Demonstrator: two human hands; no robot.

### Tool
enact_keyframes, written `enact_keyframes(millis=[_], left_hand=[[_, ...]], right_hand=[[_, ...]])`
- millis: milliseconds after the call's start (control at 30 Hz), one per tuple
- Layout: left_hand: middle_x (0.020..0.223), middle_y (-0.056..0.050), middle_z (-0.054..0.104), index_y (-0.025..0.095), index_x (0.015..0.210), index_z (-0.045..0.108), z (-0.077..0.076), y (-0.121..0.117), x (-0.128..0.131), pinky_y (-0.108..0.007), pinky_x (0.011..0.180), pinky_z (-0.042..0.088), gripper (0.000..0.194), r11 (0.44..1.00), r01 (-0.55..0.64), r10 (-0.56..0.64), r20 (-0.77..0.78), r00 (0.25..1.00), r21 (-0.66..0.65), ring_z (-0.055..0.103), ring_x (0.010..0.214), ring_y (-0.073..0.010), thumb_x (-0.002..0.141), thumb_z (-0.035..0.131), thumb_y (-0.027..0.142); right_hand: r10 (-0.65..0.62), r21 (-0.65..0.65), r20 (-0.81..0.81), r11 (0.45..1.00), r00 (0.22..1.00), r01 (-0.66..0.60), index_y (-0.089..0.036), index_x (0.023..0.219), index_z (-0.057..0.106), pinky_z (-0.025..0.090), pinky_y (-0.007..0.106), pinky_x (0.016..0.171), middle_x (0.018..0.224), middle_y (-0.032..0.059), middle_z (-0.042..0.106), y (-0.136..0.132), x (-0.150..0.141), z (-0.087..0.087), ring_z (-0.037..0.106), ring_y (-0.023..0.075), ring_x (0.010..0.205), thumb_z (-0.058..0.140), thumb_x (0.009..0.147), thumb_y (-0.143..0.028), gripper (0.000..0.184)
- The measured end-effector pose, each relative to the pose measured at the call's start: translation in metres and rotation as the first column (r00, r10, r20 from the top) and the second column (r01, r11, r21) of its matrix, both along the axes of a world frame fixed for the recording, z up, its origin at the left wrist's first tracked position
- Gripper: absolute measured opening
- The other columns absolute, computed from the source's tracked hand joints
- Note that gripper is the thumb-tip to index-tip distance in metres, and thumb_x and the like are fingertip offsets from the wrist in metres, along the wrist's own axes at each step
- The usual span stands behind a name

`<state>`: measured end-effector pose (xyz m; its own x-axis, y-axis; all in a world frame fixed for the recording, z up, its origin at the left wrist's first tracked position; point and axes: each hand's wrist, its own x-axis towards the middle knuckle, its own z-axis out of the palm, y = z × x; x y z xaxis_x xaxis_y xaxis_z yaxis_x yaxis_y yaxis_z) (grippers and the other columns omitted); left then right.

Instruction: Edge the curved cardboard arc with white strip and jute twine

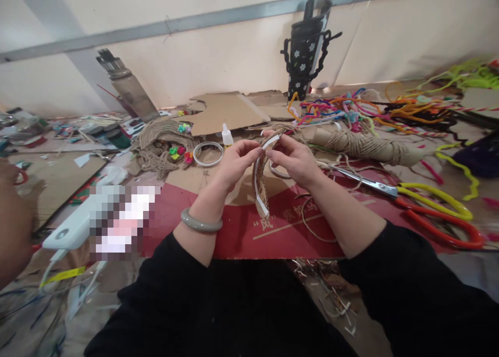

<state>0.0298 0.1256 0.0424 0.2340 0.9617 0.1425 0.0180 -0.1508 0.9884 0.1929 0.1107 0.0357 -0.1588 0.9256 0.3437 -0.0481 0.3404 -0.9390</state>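
Brown strip [259, 188] with white edging, its upper end pinched between the left hand [239, 162] and right hand [292, 159].
From the fingertips its long axis curves down towards the person, over the red board [226, 232]; neither hand is clearly nearer, and both have thumb and fingers narrowed on it. Whether the low end touches, I cannot tell. Counted: one strip, one pair of scissors [385, 189], one small white bottle [226, 135], one black tumbler [302, 61].

The single head-worn camera looks forward and down, over the nearby hands [300, 164] toward a pale wall [226, 61].
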Motion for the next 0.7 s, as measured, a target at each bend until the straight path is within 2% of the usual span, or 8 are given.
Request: enact_keyframes(millis=[267,533,700], left_hand=[[0.08,-0.001,0.065,0.015,0.087,0.065,0.0012,-0.0016,0.0018,-0.022,0.064,0.042,0.017,0.999,-0.026,0.026,-0.013,1.0,-0.036,0.055,0.07,-0.0091,0.073,0.068,0.026],[0.076,-0.001,0.065,0.015,0.086,0.069,-0.0008,-0.0004,0.0014,-0.023,0.062,0.041,0.016,0.994,0.001,-0.006,-0.044,0.999,-0.105,0.053,0.064,-0.008,0.073,0.067,0.025],[0.075,0.0,0.065,0.015,0.083,0.069,-0.0004,0.0012,-0.0008,-0.022,0.061,0.042,0.013,0.986,0.03,-0.022,0.052,0.998,-0.164,0.053,0.062,-0.0068,0.071,0.069,0.021]], right_hand=[[-0.067,-0.049,-0.046,0.997,0.997,0.065,-0.024,0.118,0.059,0.046,0.022,0.056,0.094,0.0016,0.061,-0.0006,0.0001,0.0024,0.052,0.0122,0.074,0.072,0.071,-0.042,0.053],[-0.143,-0.017,-0.062,0.99,0.988,0.142,-0.026,0.124,0.055,0.049,0.026,0.061,0.097,0.0028,0.061,0.0008,0.0034,0.0008,0.056,0.015,0.079,0.068,0.073,-0.046,0.056],[-0.129,-0.013,-0.068,0.992,0.989,0.129,-0.026,0.126,0.054,0.049,0.026,0.062,0.098,0.0024,0.061,-0.0003,0.0036,0.0022,0.057,0.0158,0.083,0.07,0.071,-0.047,0.061]])
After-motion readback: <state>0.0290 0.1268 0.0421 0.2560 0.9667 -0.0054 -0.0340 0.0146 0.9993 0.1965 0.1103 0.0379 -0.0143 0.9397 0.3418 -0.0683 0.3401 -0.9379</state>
